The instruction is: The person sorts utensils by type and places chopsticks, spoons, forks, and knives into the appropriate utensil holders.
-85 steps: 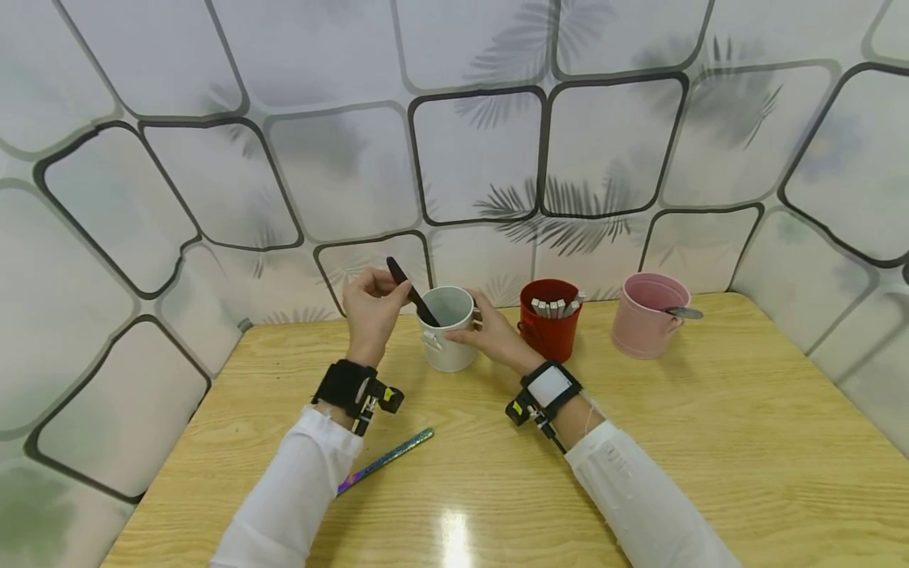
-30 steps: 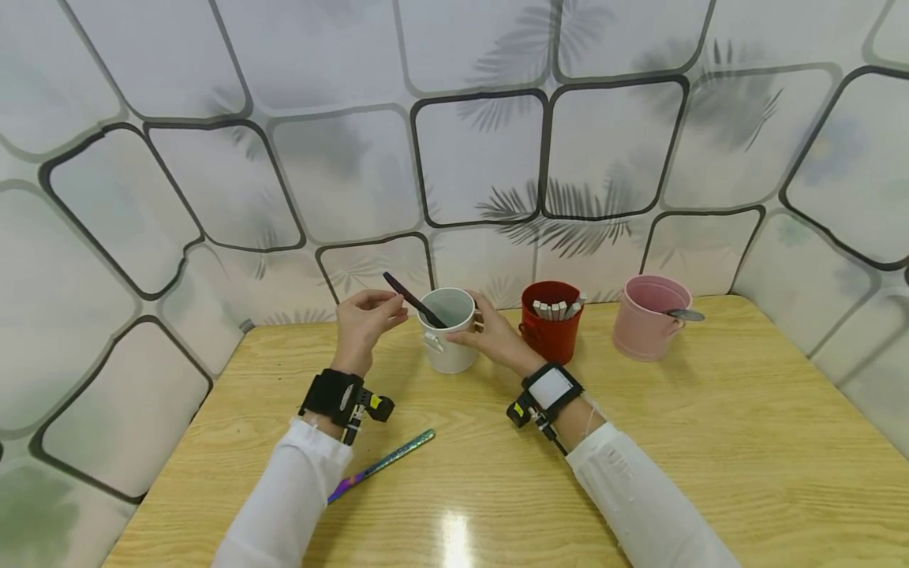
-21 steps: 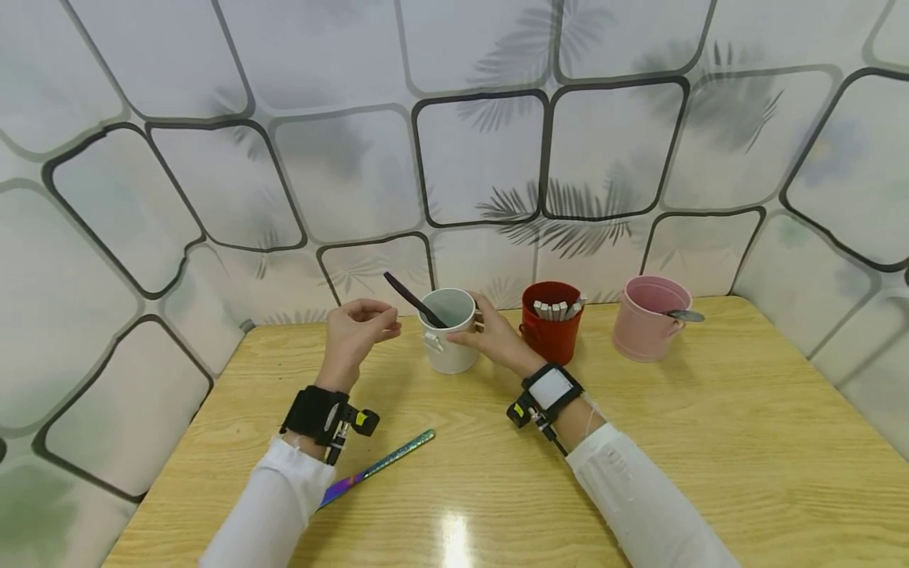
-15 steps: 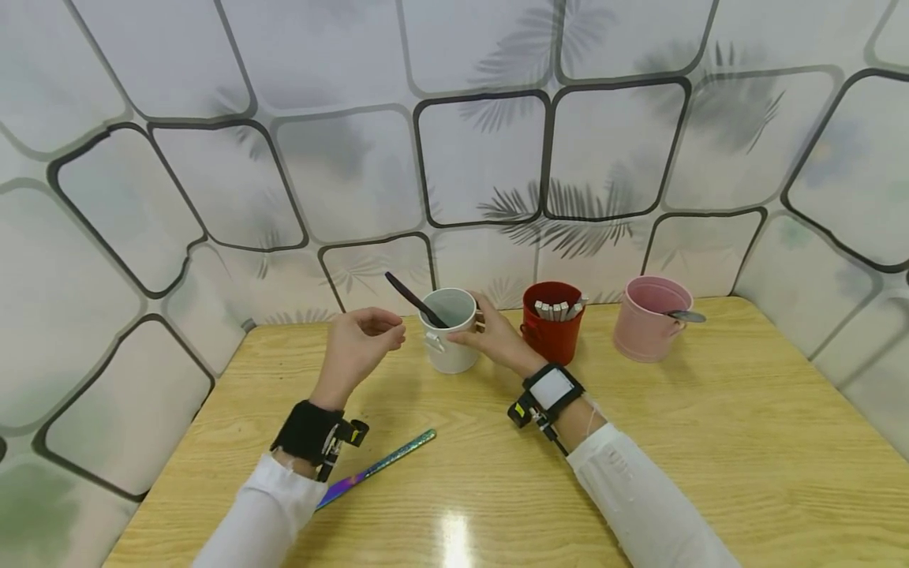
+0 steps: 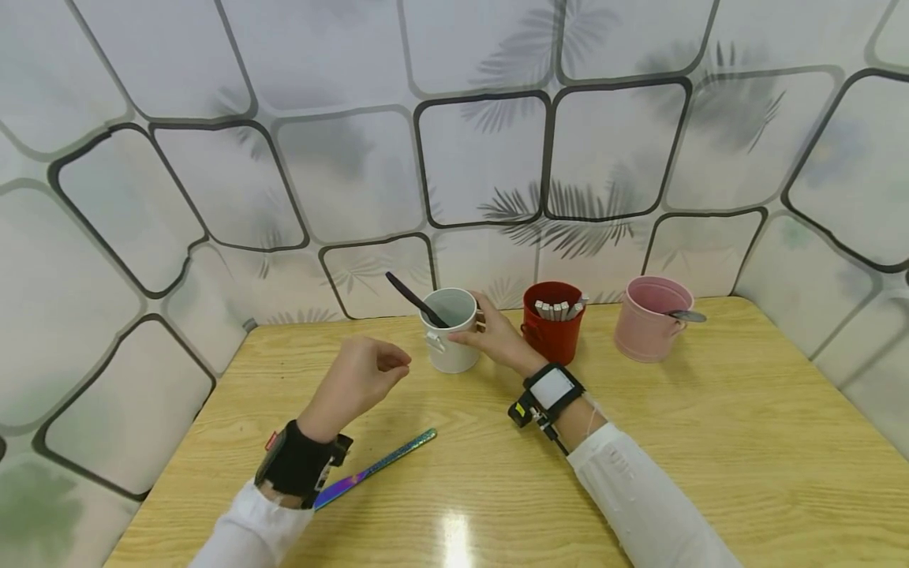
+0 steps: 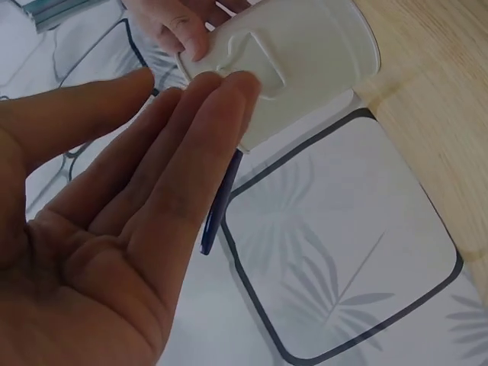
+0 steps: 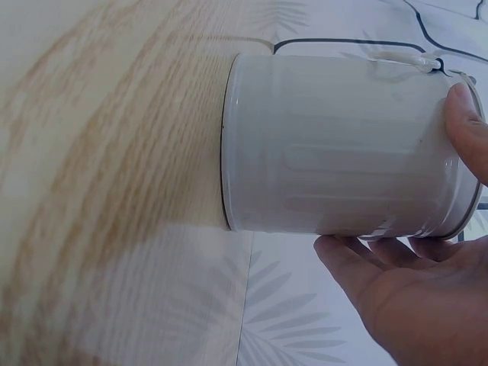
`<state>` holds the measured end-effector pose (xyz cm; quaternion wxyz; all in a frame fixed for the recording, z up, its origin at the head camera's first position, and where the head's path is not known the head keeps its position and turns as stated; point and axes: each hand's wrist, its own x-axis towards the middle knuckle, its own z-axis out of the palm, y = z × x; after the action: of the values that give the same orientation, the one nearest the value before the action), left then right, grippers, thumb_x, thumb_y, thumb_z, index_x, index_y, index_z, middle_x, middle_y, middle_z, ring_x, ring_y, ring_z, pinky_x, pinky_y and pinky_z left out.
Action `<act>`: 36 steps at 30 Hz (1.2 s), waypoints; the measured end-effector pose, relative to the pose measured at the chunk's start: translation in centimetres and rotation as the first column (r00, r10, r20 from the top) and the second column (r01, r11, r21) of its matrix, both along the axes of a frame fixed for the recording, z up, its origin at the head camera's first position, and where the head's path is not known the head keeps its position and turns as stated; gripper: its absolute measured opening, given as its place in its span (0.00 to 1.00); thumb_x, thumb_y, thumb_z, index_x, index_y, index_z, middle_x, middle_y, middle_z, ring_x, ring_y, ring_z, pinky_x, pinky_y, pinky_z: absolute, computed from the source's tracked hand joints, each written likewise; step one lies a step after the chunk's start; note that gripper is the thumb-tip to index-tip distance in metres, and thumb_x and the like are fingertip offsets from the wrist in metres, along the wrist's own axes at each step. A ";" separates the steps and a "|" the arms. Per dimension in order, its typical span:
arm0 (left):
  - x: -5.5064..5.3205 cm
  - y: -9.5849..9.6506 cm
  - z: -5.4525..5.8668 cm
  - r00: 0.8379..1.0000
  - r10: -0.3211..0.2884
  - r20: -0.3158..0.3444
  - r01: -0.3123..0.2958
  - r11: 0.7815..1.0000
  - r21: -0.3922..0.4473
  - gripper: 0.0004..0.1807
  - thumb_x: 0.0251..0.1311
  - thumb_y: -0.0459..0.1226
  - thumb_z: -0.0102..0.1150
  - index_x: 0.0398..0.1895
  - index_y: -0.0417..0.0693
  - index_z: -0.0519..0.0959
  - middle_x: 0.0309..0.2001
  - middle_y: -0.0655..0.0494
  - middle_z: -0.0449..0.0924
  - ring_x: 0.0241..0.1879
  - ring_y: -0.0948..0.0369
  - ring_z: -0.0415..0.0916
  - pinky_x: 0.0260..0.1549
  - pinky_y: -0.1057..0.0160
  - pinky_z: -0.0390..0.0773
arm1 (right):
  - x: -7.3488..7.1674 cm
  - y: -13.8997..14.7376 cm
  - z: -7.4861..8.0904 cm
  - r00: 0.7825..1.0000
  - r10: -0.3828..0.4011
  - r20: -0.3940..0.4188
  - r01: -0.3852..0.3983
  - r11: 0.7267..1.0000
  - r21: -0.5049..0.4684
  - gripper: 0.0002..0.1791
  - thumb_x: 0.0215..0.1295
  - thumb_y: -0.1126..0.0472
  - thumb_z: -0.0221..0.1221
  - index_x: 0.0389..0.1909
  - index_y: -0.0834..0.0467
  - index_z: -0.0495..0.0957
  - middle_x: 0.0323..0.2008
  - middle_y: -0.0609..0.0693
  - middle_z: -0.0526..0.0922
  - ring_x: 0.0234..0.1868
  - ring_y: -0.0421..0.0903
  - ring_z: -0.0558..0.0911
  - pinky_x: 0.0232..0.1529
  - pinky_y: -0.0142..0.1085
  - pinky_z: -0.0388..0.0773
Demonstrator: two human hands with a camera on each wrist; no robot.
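Observation:
A small white metal bucket (image 5: 453, 347) with side handles stands upright on the table. My right hand (image 5: 497, 338) grips it at the rim, thumb on the near side and fingers round the far right side, as the right wrist view also shows with the bucket (image 7: 335, 145). A slim dark stick-like tool (image 5: 408, 292) leans in the bucket, its upper end jutting out to the left. My left hand (image 5: 362, 375) hovers left of the bucket, holding nothing, fingers loosely bent. Below it lies a slim tool with a purple-blue end and a glittery green shaft (image 5: 398, 455).
To the right, a red bucket (image 5: 554, 343) holds several pale square-ended sticks (image 5: 557, 311). Farther right stands a pink bucket (image 5: 642, 335) with a grey rounded-end utensil (image 5: 687, 315) over its rim. A patterned wall covering (image 5: 483, 158) rises behind the wooden table (image 5: 746, 442).
My left hand has let go of the dark tool, which now leans in the white bucket, and has drawn back left and towards me. The right hand keeps its grip.

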<state>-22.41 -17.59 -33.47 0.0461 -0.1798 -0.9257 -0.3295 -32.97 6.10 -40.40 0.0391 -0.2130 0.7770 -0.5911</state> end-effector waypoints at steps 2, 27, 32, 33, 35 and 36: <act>0.4 0.2 0.0 1.000 0.001 0.009 0.000 0.999 -0.043 0.05 0.62 0.28 0.69 0.39 0.39 0.89 0.37 0.50 0.89 0.36 0.57 0.86 0.37 0.59 0.85 | 0.0 0.0 0.0 1.000 0.004 -0.005 -0.004 1.000 -0.009 0.45 0.68 0.63 0.68 0.79 0.60 0.54 0.73 0.65 0.66 0.74 0.70 0.63 0.72 0.63 0.61; 2.5 1.6 -5.1 0.991 -0.119 0.067 0.132 0.959 -0.252 0.06 0.53 0.26 0.75 0.34 0.34 0.87 0.29 0.49 0.85 0.29 0.57 0.81 0.33 0.54 0.85 | 0.2 -0.1 0.0 1.000 -0.008 -0.004 0.008 1.000 -0.007 0.44 0.67 0.65 0.69 0.78 0.60 0.56 0.72 0.62 0.68 0.73 0.66 0.67 0.71 0.59 0.65; 2.9 2.0 -5.2 0.989 -0.123 0.080 0.141 0.951 -0.276 0.07 0.51 0.27 0.78 0.31 0.35 0.87 0.27 0.51 0.83 0.27 0.60 0.78 0.30 0.57 0.83 | 0.2 -0.1 0.1 1.000 -0.016 0.000 0.016 1.000 -0.004 0.44 0.66 0.64 0.70 0.78 0.59 0.57 0.72 0.62 0.68 0.73 0.66 0.67 0.71 0.59 0.65; 2.9 2.0 -5.2 0.989 -0.124 0.084 0.143 0.949 -0.280 0.07 0.51 0.26 0.78 0.31 0.35 0.87 0.28 0.50 0.83 0.27 0.60 0.78 0.30 0.57 0.83 | 0.2 -0.1 0.2 1.000 -0.016 0.000 0.016 1.000 -0.001 0.44 0.66 0.64 0.70 0.78 0.59 0.57 0.72 0.62 0.68 0.73 0.66 0.66 0.71 0.59 0.65; 3.0 2.1 -5.2 0.988 -0.123 0.095 0.146 0.946 -0.290 0.07 0.50 0.26 0.78 0.31 0.35 0.87 0.28 0.49 0.84 0.28 0.59 0.79 0.30 0.57 0.83 | 0.2 0.0 0.2 1.000 -0.017 0.000 0.017 1.000 0.003 0.44 0.66 0.64 0.70 0.78 0.59 0.57 0.72 0.61 0.68 0.73 0.65 0.66 0.71 0.59 0.65; 3.0 2.1 -5.2 0.987 -0.123 0.100 0.147 0.945 -0.291 0.08 0.50 0.26 0.78 0.31 0.35 0.87 0.29 0.49 0.84 0.28 0.59 0.79 0.30 0.57 0.83 | 0.2 0.0 0.2 1.000 -0.017 0.001 0.017 1.000 0.004 0.44 0.66 0.63 0.70 0.79 0.58 0.57 0.72 0.61 0.68 0.73 0.65 0.66 0.71 0.59 0.66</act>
<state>-19.39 -15.45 -38.63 -0.0416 -0.2341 -0.9514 -0.1958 -32.80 6.07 -40.21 0.0350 -0.2058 0.7801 -0.5898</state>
